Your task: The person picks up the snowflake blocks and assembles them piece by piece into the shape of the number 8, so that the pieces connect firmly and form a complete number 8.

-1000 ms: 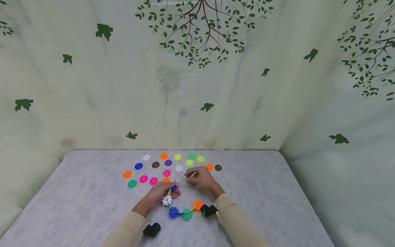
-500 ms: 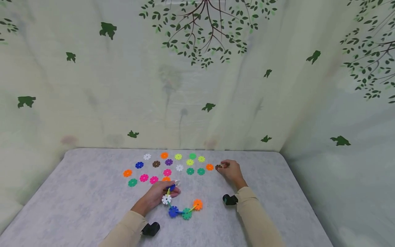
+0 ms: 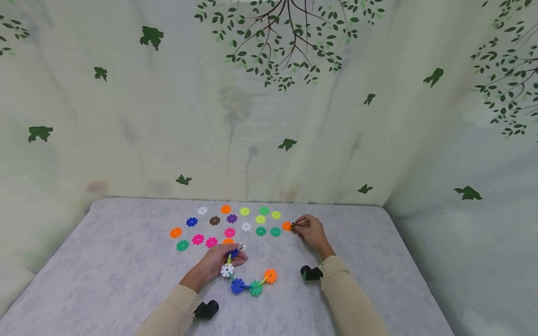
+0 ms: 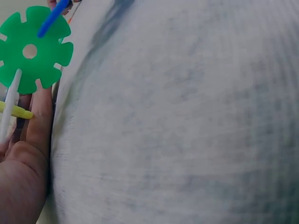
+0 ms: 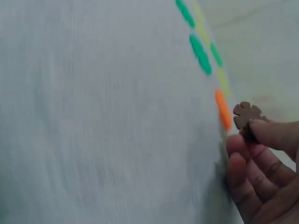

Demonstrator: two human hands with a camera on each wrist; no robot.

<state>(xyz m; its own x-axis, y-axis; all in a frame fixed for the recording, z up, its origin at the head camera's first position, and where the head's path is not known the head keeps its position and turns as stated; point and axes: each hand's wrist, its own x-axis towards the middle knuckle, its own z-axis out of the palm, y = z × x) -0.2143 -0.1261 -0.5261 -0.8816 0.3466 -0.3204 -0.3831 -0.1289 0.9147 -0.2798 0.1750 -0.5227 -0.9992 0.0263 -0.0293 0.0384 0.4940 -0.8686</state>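
Observation:
In the head view my left hand (image 3: 212, 263) holds one end of a chain of slotted flower-shaped discs. A white disc (image 3: 242, 247) sticks out by its fingertips, beside a blue disc (image 3: 233, 254). From there the chain curves down through another white disc (image 3: 227, 270), a blue disc (image 3: 237, 286) and a green disc (image 3: 256, 288) to an orange disc (image 3: 271, 276). The left wrist view has a green disc (image 4: 49, 51) up close, in front of the hand. To the right, my right hand (image 3: 313, 234) pinches a brown disc (image 5: 245, 114) between thumb and fingers.
Loose discs in several colours lie spread over the far part of the table (image 3: 105, 270). An orange disc (image 3: 286, 226) lies just left of the right hand, with green discs (image 3: 275, 232) beyond it. A patterned curtain (image 3: 126, 140) hangs behind the table.
My right hand has moved right from beside the left hand to the brown disc, which it now pinches and tilts up. The left hand still holds the chain.

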